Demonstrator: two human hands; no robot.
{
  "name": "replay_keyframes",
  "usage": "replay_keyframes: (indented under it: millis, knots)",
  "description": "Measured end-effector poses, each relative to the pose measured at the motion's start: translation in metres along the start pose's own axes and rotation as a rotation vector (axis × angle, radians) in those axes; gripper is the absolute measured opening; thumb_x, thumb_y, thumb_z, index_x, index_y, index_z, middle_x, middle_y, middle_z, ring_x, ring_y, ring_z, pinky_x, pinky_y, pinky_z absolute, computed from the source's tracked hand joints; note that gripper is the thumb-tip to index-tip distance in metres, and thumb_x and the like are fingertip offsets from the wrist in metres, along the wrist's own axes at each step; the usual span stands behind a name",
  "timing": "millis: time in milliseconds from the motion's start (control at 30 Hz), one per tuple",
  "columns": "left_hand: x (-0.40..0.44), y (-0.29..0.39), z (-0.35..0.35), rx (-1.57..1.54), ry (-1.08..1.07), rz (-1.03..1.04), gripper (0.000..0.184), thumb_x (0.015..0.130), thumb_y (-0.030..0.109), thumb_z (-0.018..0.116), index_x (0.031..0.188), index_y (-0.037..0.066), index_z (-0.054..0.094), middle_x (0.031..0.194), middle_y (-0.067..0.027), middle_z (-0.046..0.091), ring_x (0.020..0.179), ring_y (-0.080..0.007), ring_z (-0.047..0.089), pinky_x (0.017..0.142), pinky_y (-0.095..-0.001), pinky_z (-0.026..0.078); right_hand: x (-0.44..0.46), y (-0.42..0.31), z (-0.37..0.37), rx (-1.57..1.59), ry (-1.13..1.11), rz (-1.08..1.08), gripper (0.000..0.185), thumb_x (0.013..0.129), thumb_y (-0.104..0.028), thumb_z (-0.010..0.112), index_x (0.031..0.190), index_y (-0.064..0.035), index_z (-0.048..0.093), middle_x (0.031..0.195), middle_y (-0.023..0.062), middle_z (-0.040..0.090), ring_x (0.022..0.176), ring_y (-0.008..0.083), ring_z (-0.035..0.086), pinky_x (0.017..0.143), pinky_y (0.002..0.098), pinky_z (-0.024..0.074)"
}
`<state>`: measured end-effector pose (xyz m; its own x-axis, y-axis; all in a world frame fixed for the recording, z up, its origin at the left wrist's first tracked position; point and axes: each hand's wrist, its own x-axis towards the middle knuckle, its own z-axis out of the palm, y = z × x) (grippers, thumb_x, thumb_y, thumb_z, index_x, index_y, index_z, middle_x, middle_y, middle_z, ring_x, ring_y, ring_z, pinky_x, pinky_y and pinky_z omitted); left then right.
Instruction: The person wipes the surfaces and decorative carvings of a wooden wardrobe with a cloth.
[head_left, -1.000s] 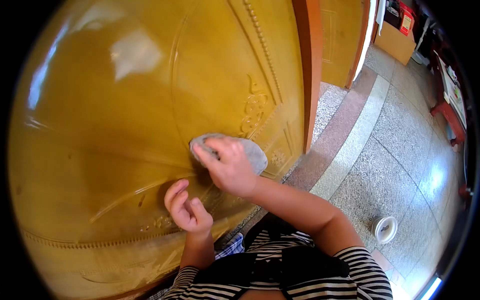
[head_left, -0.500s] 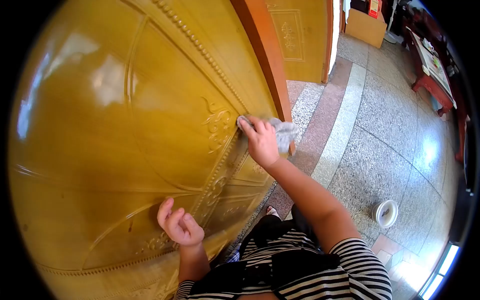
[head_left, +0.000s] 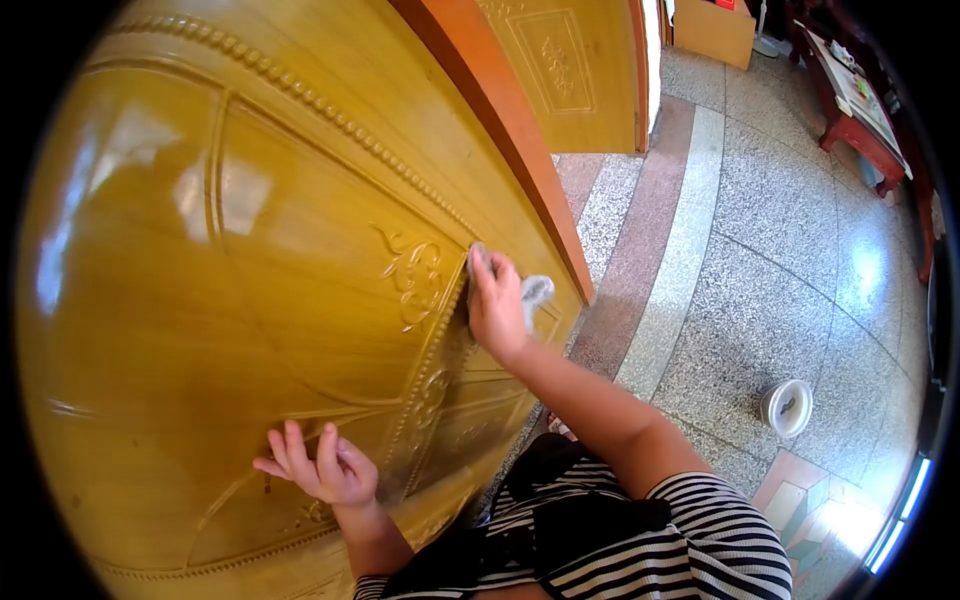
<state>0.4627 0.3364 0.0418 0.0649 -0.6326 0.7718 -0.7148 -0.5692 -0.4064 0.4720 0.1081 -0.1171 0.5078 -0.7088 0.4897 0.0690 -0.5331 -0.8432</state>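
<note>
A glossy yellow-brown wooden door (head_left: 300, 250) with carved scrolls and beaded moulding fills the left of the head view. My right hand (head_left: 497, 308) is closed on a grey cloth (head_left: 538, 291) and presses it against the beaded edge of the carved panel. Part of the cloth sticks out past the fingers on the right. Lower down, my left hand (head_left: 325, 470) is empty, its fingers apart, close to the door's surface. Whether its fingertips touch the wood I cannot tell.
A white bucket (head_left: 787, 408) stands on the speckled stone floor (head_left: 740, 290) to the right. Behind the orange-brown door edge (head_left: 510, 130) is another carved door (head_left: 570, 80). A low red wooden table (head_left: 862, 140) and a cardboard box (head_left: 712, 35) are farther back.
My right hand has shifted slightly left and down along the moulding with the cloth. My left hand has moved left and down, its fingers spreading. The view has turned a little.
</note>
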Motion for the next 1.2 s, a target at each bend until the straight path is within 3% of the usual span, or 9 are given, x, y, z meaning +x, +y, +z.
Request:
replay_keyframes:
  millis: [33,133,333,500,600,733,800,1067,1200]
  knots:
    - [0.003,0.000,0.000,0.056,-0.029,-0.012,0.023,0.089,0.011,0.044,0.104,0.008,0.060,0.132,-0.0185,0.045,0.131,-0.0360,0.031,0.109,-0.0546,0.005,-0.015,0.004,0.007,0.036,0.002,-0.085,0.058,0.072,0.009,0.048,0.130,-0.0012,0.042,0.115,0.0267,0.045,0.103,0.0420,0.046,0.091,0.0442,0.0390]
    - [0.008,0.000,0.005,0.137,-0.080,-0.024,0.025,0.089,0.014,0.045,0.105,0.009,0.062,0.135,-0.0198,0.041,0.132,-0.0365,0.029,0.109,-0.0534,0.000,-0.032,-0.016,0.005,-0.001,-0.083,-0.034,0.061,0.074,0.009,0.050,0.133,-0.0004,0.036,0.118,0.0253,0.043,0.105,0.0412,0.045,0.090,0.0444,0.0391]
    - [0.011,0.000,0.020,0.371,-0.127,0.010,0.022,0.086,0.020,0.049,0.099,0.017,0.067,0.129,-0.0160,0.050,0.129,-0.0334,0.035,0.107,-0.0550,-0.005,0.007,-0.017,-0.004,-0.117,-0.026,0.076,0.062,0.072,0.009,0.049,0.131,0.0026,0.035,0.120,0.0262,0.041,0.106,0.0420,0.044,0.091,0.0450,0.0386]
    - [0.016,0.005,0.023,0.398,-0.094,-0.042,0.020,0.084,0.020,0.051,0.096,0.019,0.068,0.123,-0.0124,0.056,0.122,-0.0316,0.043,0.108,-0.0549,-0.004,-0.011,-0.017,-0.004,-0.094,-0.137,0.069,0.059,0.073,0.009,0.049,0.130,0.0016,0.038,0.119,0.0269,0.041,0.107,0.0421,0.044,0.092,0.0441,0.0385]
    - [0.018,0.007,0.023,0.401,-0.079,-0.031,0.021,0.082,0.017,0.052,0.095,0.019,0.068,0.122,-0.0114,0.057,0.122,-0.0307,0.044,0.108,-0.0549,-0.004,-0.001,-0.007,-0.003,-0.056,0.019,-0.054,0.057,0.072,0.009,0.048,0.128,0.0016,0.041,0.116,0.0252,0.044,0.101,0.0407,0.047,0.087,0.0438,0.0410]
    - [0.013,0.003,0.026,0.440,-0.089,-0.037,0.023,0.078,0.013,0.053,0.095,0.020,0.067,0.120,-0.0107,0.057,0.121,-0.0304,0.044,0.108,-0.0547,-0.003,0.007,-0.003,-0.009,0.121,-0.068,0.045,0.057,0.073,0.009,0.048,0.130,-0.0001,0.041,0.119,0.0258,0.041,0.107,0.0420,0.044,0.092,0.0428,0.0384]
    - [0.014,0.005,0.027,0.419,-0.065,-0.054,0.026,0.076,0.011,0.053,0.095,0.020,0.067,0.120,-0.0103,0.058,0.121,-0.0299,0.044,0.108,-0.0542,-0.002,0.001,-0.007,-0.007,-0.004,-0.054,0.025,0.058,0.073,0.010,0.047,0.130,0.0001,0.040,0.119,0.0254,0.041,0.108,0.0417,0.044,0.091,0.0422,0.0392]
    - [0.013,0.008,0.033,0.478,-0.064,-0.078,0.023,0.081,0.014,0.051,0.095,0.020,0.068,0.120,-0.0085,0.058,0.122,-0.0284,0.043,0.109,-0.0509,0.007,-0.072,-0.044,-0.002,0.170,-0.366,-0.139,0.055,0.073,0.009,0.048,0.127,0.0001,0.042,0.106,0.0265,0.050,0.092,0.0407,0.052,0.079,0.0427,0.0451]
    - [0.014,0.006,0.032,0.457,-0.036,-0.065,0.023,0.083,0.016,0.050,0.096,0.020,0.068,0.121,-0.0065,0.058,0.118,-0.0263,0.047,0.109,-0.0465,0.007,-0.066,-0.035,-0.007,0.141,-0.284,-0.239,0.054,0.075,0.010,0.051,0.127,0.0028,0.042,0.107,0.0258,0.048,0.091,0.0392,0.051,0.077,0.0418,0.0454]
